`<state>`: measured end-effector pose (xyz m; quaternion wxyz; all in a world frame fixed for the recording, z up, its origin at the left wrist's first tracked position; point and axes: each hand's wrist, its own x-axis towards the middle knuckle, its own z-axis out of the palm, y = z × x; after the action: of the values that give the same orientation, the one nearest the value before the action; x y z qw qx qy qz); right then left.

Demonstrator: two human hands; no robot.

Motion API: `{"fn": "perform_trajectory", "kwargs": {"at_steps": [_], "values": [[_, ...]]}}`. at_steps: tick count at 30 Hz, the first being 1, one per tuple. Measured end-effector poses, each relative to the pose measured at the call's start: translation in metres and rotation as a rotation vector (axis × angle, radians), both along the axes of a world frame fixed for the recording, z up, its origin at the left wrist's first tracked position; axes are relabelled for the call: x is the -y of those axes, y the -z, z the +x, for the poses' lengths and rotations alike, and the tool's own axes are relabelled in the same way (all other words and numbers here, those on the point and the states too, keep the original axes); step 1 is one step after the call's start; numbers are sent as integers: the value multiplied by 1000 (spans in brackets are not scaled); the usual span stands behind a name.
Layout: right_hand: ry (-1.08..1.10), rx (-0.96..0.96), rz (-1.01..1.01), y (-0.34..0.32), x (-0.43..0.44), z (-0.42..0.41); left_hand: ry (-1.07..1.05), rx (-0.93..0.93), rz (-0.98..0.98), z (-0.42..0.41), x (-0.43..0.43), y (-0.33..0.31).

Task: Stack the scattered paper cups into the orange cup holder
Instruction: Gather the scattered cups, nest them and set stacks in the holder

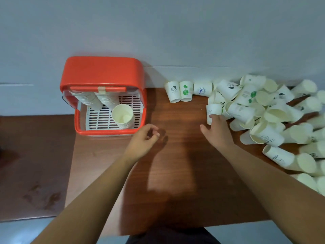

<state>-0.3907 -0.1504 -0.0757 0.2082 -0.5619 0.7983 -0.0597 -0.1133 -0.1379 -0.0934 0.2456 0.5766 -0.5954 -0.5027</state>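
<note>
The orange cup holder (103, 73) stands at the table's far left with its lid up. Inside it, two leaning stacks of cups (95, 99) rest at the back and an upright stack (122, 114) stands at the front right on the white slotted tray. A big pile of white paper cups (267, 110) covers the right side of the table. My right hand (218, 129) reaches into the pile's left edge, fingers touching an upside-down cup (212, 110); a firm grip is not visible. My left hand (146, 138) hovers beside the holder's front right corner, fingers loosely curled, empty.
Three printed cups (184, 90) stand upside down in a row along the wall behind the bare wooden table top (175, 117). A lower brown surface (35, 155) lies to the left. The grey wall closes off the back.
</note>
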Motion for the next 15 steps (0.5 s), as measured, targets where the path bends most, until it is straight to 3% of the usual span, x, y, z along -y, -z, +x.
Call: {"fn": "perform_trajectory", "kwargs": {"at_steps": [5,12,15], "values": [[-7,-79,-18,13,34,-31,12,142,-53,-64,61,1],[-136,-202,35,44,70,-38,-292,300,114,-94,159,33],[-139,-259,-40,54,73,-41,-363,311,165,-101,191,52]]}}
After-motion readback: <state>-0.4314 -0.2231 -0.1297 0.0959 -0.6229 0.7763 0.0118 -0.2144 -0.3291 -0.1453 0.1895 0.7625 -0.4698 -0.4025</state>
